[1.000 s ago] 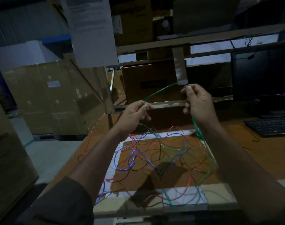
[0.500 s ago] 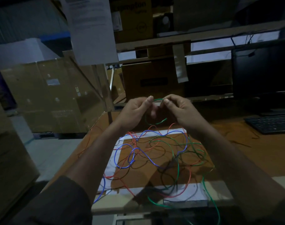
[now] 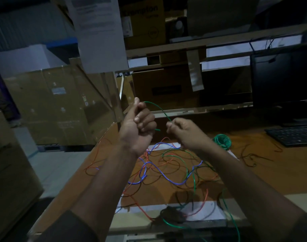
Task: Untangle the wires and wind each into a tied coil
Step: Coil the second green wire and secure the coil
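While both hands are raised above the counter (image 3: pixel 264 173), the left hand (image 3: pixel 138 127) grips a green wire (image 3: pixel 157 107) in its fist and the right hand (image 3: pixel 183 132) pinches the same strand. Tangled blue, orange, black and green wires (image 3: pixel 168 170) lie on the counter below; a wound green coil (image 3: pixel 222 140) rests beside the right wrist.

Yellow box (image 3: pixel 145 20) on shelf: "Crompton", faint. Hanging sheet (image 3: pixel 98 32): print blurred, unreadable.

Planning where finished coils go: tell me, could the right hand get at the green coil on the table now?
Probably yes, once freed: the green coil lies just beside the right hand with nothing between, but that hand is pinching the green wire.
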`<state>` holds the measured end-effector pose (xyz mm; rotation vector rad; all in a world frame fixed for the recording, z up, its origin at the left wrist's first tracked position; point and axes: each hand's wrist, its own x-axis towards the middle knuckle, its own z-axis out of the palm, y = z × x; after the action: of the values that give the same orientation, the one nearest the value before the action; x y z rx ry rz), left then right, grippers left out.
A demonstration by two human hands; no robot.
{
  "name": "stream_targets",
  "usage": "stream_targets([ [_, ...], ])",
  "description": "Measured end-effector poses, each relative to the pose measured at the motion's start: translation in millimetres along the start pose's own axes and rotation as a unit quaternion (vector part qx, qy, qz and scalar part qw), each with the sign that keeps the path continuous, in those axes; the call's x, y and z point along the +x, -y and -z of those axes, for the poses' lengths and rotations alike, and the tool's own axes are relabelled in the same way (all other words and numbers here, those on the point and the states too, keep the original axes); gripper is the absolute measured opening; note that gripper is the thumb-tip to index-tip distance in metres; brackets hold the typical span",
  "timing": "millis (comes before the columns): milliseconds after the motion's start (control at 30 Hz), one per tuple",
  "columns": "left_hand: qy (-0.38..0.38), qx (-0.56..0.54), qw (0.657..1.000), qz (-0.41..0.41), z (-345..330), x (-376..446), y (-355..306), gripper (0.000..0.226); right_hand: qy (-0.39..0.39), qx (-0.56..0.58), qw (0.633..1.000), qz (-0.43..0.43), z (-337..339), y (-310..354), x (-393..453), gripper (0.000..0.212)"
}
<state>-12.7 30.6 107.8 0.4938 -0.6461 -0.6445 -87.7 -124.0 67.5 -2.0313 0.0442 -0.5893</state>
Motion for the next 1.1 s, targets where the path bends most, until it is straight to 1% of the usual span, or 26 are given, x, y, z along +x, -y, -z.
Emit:
stream_targets([
  [67, -0.058, -0.018, 0.997, -0.045, 2, 5, -2, 0.036, 0.07, -0.016, 0.997, -0.03, -8, -6, -5, 0.012],
  [100, -0.079, -0.02, 0.995, -0.059, 3, 8, -4, 0.035, 0.09, -0.017, 0.995, -0.038, -11, -10, -8, 0.011],
  [167, -0.112, -0.01, 0.991, -0.077, 5, 11, -7, 0.039, 0.106, -0.045, 0.993, -0.037, -14, -11, -15, 0.013],
  [200, -0.125, 0.004, 0.988, -0.088, 6, 11, -7, 0.041, 0.109, -0.082, 0.99, -0.032, -15, -9, -19, 0.016],
  [233, -0.135, 0.028, 0.985, -0.104, 8, 11, -7, 0.043, 0.116, -0.14, 0.983, -0.018, -14, -6, -22, 0.02],
  [300, -0.139, 0.101, 0.975, -0.14, 11, 11, -7, 0.046, 0.152, -0.269, 0.951, 0.018, -12, -1, -31, 0.03],
  [333, -0.133, 0.147, 0.967, -0.158, 13, 10, -6, 0.046, 0.18, -0.307, 0.934, 0.033, -13, 4, -36, 0.033],
  [400, -0.116, 0.248, 0.947, -0.169, 21, 9, -2, 0.045, 0.217, -0.338, 0.914, 0.053, -15, 13, -42, 0.038],
  [433, -0.11, 0.29, 0.936, -0.164, 24, 8, 2, 0.045, 0.221, -0.346, 0.91, 0.061, -16, 20, -44, 0.039],
  [500, -0.11, 0.332, 0.926, -0.14, 29, 2, 10, 0.046, 0.217, -0.349, 0.909, 0.071, -16, 32, -45, 0.039],
  [567, -0.106, 0.387, 0.906, -0.138, 34, 0, 12, 0.046, 0.195, -0.351, 0.91, 0.102, -14, 40, -42, 0.038],
  [600, -0.089, 0.429, 0.888, -0.137, 36, -2, 12, 0.045, 0.178, -0.342, 0.915, 0.119, -12, 42, -40, 0.036],
  [633, -0.068, 0.475, 0.867, -0.132, 38, -1, 13, 0.043, 0.151, -0.302, 0.932, 0.134, -10, 42, -37, 0.033],
  [667, -0.049, 0.499, 0.858, -0.113, 37, -2, 15, 0.04, 0.112, -0.235, 0.955, 0.145, -7, 41, -32, 0.028],
  [700, -0.041, 0.505, 0.857, -0.091, 35, -3, 18, 0.037, 0.059, -0.166, 0.973, 0.152, -5, 38, -27, 0.025],
  [733, -0.037, 0.506, 0.858, -0.079, 33, -5, 21, 0.035, -0.001, -0.118, 0.981, 0.157, -2, 33, -20, 0.022],
  [767, -0.039, 0.507, 0.858, -0.073, 31, -8, 23, 0.035, -0.056, -0.092, 0.981, 0.163, 2, 29, -14, 0.021],
  [800, -0.041, 0.515, 0.854, -0.068, 30, -10, 23, 0.037, -0.093, -0.077, 0.979, 0.163, 5, 24, -8, 0.023],
  [867, -0.02, 0.53, 0.847, -0.049, 24, -16, 21, 0.042, -0.125, -0.048, 0.981, 0.143, 8, 17, 0, 0.027],
  [900, -0.004, 0.524, 0.851, -0.028, 21, -19, 21, 0.041, -0.129, -0.037, 0.982, 0.13, 8, 12, 2, 0.028],
  [933, 0.011, 0.494, 0.869, 0.003, 16, -22, 21, 0.039, -0.131, -0.027, 0.984, 0.12, 7, 8, 3, 0.028],
  [1000, 0.024, 0.393, 0.918, 0.054, 7, -29, 20, 0.035, -0.136, -0.01, 0.986, 0.097, 2, -1, 6, 0.034],
  [1067, 0.023, 0.286, 0.956, 0.057, 0, -30, 16, 0.034, -0.129, -0.007, 0.988, 0.081, -4, -9, 6, 0.044],
  [1100, 0.021, 0.234, 0.971, 0.038, -2, -29, 10, 0.035, -0.114, -0.001, 0.991, 0.077, -7, -12, 5, 0.046],
])
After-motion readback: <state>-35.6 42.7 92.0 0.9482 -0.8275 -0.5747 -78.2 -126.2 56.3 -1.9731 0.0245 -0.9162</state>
